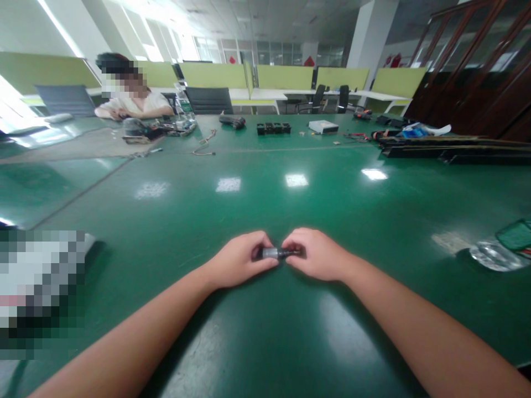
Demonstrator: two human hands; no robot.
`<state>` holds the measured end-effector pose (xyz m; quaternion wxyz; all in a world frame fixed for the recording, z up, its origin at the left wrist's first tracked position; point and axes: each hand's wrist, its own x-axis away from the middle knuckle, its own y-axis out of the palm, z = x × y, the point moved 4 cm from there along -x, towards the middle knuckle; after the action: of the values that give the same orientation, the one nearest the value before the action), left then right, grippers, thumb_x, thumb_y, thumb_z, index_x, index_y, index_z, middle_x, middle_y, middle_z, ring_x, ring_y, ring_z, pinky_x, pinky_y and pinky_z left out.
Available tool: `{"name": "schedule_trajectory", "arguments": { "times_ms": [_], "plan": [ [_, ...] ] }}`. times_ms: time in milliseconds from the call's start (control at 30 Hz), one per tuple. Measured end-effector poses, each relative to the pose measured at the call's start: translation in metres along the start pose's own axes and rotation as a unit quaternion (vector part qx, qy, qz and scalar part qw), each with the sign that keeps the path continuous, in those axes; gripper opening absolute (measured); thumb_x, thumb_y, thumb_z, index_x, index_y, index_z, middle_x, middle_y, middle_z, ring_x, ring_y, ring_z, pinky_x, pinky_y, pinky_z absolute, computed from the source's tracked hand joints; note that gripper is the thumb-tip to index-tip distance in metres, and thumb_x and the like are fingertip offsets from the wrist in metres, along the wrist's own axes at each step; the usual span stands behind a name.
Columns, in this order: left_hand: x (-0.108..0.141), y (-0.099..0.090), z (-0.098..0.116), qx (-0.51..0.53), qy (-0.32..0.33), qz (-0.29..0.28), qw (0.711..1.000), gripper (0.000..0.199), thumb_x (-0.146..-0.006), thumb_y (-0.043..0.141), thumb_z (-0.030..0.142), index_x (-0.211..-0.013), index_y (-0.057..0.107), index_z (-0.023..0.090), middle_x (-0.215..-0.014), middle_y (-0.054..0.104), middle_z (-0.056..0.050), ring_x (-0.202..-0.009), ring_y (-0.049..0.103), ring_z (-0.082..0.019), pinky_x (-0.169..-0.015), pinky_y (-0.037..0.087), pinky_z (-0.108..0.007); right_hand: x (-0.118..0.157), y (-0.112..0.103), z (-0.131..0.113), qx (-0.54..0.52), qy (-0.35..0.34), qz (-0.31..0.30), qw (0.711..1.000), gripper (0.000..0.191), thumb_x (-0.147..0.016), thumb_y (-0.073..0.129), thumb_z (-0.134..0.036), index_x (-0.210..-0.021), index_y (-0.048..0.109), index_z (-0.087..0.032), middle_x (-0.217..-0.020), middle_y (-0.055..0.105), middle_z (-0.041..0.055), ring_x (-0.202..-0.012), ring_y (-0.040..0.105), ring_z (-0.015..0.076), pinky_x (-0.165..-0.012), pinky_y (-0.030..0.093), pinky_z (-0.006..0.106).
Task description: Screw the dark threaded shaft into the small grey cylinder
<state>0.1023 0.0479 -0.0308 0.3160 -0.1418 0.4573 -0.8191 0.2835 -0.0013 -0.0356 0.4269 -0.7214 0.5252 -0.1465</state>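
Low over the green table, a small silver-and-black cylindrical part (pixel 271 253) lies level between my two hands. Its silver body is thicker, and a narrow dark ribbed end points to the right. My left hand (pixel 238 258) is closed around the silver body, thumb in front and fingers behind. The dark end is pinched in the fingers of my right hand (pixel 317 254). Part of each end is hidden by my fingers, and I cannot tell exactly what kind of part it is.
A pixelated box-like object (pixel 41 276) stands at left. Clear plastic or glass (pixel 493 255) lies at right. Far back are black blocks (pixel 274 129), a white box (pixel 323 127), cables (pixel 203 146) and long dark strips (pixel 452 148). A person (pixel 133 102) sits across the table (pixel 257 199).
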Motion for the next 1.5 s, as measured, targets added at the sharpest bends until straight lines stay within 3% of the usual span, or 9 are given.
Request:
{"name": "schedule_trajectory", "arguments": {
  "times_ms": [367, 1500],
  "plan": [
    [-0.0015, 0.0005, 0.0028, -0.008, -0.008, 0.003, 1.0, 0.031, -0.086, 0.062, 0.05, -0.092, 0.062, 0.019, -0.076, 0.061, 0.0, -0.067, 0.054, -0.015, -0.06, 0.037, -0.025, -0.002, 0.0038, -0.0042, 0.025, -0.024, 0.003, 0.999, 0.011, -0.085, 0.065, -0.018, -0.095, 0.069, -0.017, -0.089, 0.067, 0.0039, -0.082, 0.057, 0.0157, -0.074, 0.042, 0.027],
    [-0.0009, 0.0012, 0.001, -0.024, -0.008, -0.008, 1.0, 0.031, -0.088, 0.062, 0.05, -0.094, 0.062, 0.019, -0.078, 0.061, 0.001, -0.069, 0.054, -0.015, -0.061, 0.037, -0.025, 0.0023, -0.0033, -0.0017, 0.047, 0.002, -0.016, 0.999, 0.008, -0.084, 0.065, -0.018, -0.09, 0.071, -0.017, -0.083, 0.065, 0.0027, -0.077, 0.054, 0.0142, -0.069, 0.039, 0.026]
  ]
}}
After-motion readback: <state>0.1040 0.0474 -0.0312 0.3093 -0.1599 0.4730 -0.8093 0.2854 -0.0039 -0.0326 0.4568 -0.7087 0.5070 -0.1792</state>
